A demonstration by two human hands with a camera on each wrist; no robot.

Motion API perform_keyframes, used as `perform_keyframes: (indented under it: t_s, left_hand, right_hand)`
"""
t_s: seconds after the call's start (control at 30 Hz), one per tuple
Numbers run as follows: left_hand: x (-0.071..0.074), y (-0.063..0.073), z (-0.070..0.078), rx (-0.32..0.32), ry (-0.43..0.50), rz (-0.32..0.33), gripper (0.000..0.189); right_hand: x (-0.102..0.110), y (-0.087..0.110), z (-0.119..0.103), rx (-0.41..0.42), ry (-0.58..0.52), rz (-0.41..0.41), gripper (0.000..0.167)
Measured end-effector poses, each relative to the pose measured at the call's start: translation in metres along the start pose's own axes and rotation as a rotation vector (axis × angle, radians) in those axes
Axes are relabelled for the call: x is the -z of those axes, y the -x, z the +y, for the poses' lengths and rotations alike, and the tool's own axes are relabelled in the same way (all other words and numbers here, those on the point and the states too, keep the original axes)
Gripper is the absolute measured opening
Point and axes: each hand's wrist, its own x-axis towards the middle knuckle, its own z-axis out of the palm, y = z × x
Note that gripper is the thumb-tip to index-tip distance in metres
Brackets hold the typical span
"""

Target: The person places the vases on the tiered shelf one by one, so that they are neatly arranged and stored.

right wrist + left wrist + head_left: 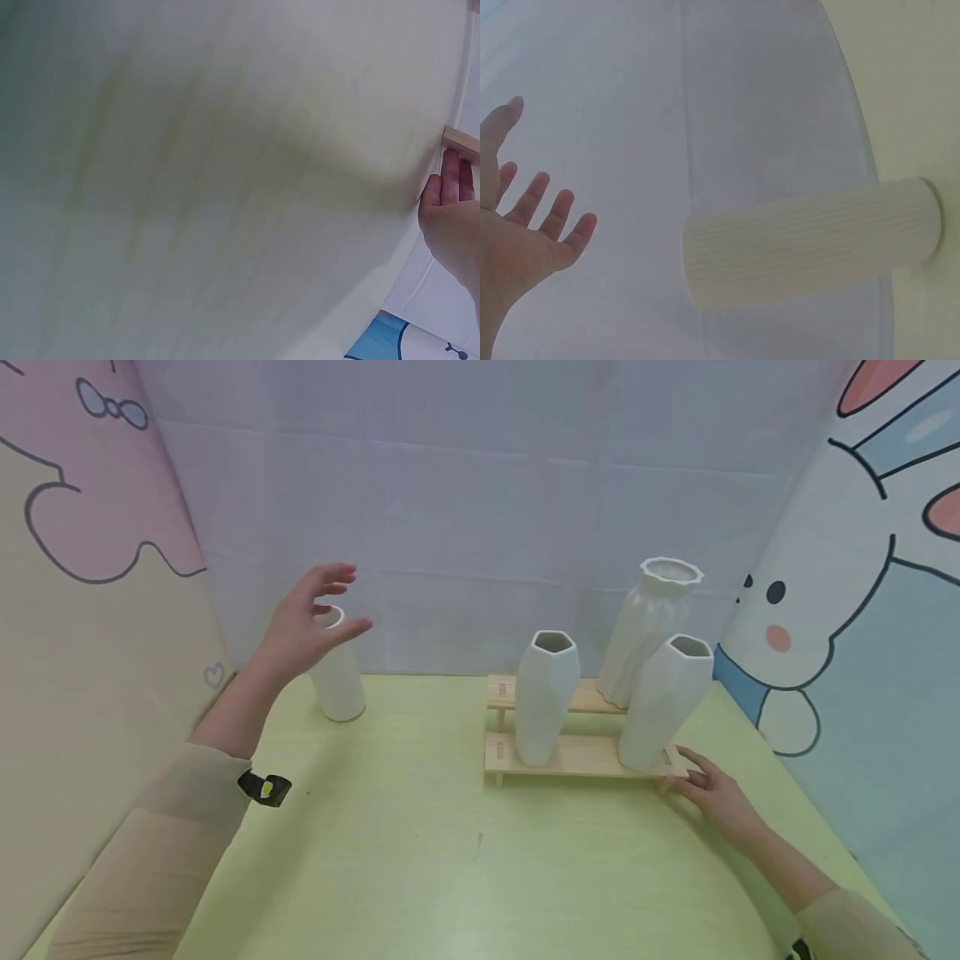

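Observation:
My left hand (298, 625) is raised near the top of a white cylindrical vase (337, 681), fingers and thumb spread apart with nothing between them. The left wrist view shows fine ribs along this vase (810, 244) and a gap between it and the hand (525, 240). My right hand (718, 797) holds the right end of a two-step wooden stand (581, 756), thumb and fingers at its edge. On the lower step are two white faceted vases, one at left (546, 702) and one at right (663, 706). A taller, wavy-rimmed white vase (641, 627) occupies the upper step.
A pale green table (420, 860) lies under everything. Behind it hangs a plain greyish-lilac backdrop (465, 510). Cartoon-printed panels flank it: a pink and cream one (97, 635) at left and a rabbit print (810, 593) at right.

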Motion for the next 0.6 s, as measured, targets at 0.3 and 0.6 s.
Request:
perform_keyframes:
  t_s: [0.3,0.6]
  left_hand:
    - [0.008,0.018,-0.034,0.136,0.025,0.064,0.071]
    - [0.014,0.036,-0.074,0.222,0.028,0.116,0.075]
  right_hand:
    - [0.001,0.000,0.001,0.018,-0.022,0.001,0.082]
    - [0.000,-0.002,0.004,0.029,-0.037,0.000,0.081]
